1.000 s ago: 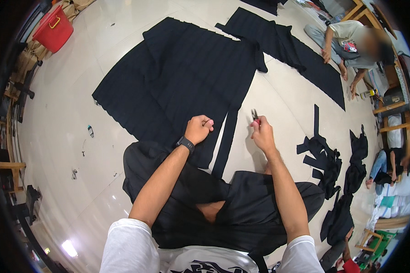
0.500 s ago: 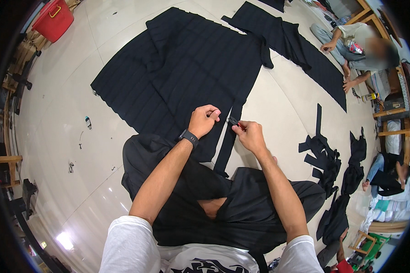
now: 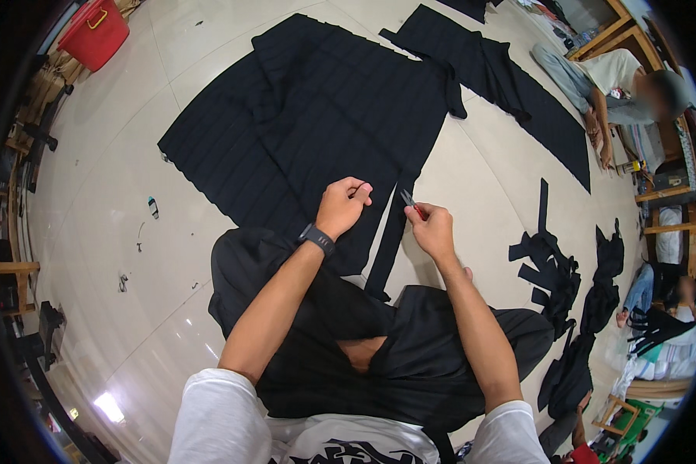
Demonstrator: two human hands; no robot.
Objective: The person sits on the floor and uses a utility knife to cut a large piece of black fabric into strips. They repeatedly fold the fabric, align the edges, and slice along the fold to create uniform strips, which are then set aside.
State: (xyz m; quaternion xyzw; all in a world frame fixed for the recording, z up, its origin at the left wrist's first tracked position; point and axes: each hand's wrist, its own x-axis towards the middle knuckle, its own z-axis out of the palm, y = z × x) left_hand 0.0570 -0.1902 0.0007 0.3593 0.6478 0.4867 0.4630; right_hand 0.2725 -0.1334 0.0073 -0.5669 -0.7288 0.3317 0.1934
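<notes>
Wearing a printed shirt (image 3: 309, 427), someone holds snips (image 3: 411, 203)

Pale tiled floor (image 3: 108, 193) beneath black cloth (image 3: 325, 108) and cut strips (image 3: 553, 259)

head | left fisheye, worn | facing down | close above lap (image 3: 417, 340), wide across floor (image 3: 479, 216)

Left hand (image 3: 343, 209) curling fingers over big black cloth (image 3: 325, 108), dark watch (image 3: 318, 240) circling wrist. Right hand (image 3: 431, 229) gripping red-handled cutters (image 3: 409, 201), tips pointing toward narrow cloth strip (image 3: 383, 263). Cloth lying on tiled floor (image 3: 483, 213), black scraps (image 3: 557, 278) lying right, red bucket (image 3: 94, 35) standing upper left.
</notes>
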